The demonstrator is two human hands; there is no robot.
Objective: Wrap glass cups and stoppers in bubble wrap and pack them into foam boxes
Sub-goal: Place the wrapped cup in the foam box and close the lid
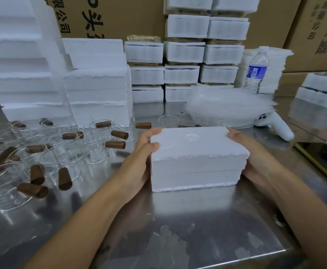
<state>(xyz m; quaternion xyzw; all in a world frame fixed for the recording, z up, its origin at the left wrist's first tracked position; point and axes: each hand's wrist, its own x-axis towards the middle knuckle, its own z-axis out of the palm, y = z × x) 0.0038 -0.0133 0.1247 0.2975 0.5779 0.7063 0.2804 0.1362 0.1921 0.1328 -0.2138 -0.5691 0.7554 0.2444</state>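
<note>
A closed white rectangular foam box point(197, 158) sits on the shiny steel table point(197, 220), clasped between left hand point(141, 160) and right hand point(253, 158) at its ends.

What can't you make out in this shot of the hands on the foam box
Head view only:
- Inside of the foam box: closed, contents hidden.
- Palms of the left hand and right hand: pressed against the box ends.
- Water bottle label text: too small.
- Glass cups: clear and overlapping on the shiny table, count uncertain.
- Cardboard cartons: printing cut off.

Matt white foam box point(195, 164) on glossy metal table point(197, 220).
</note>
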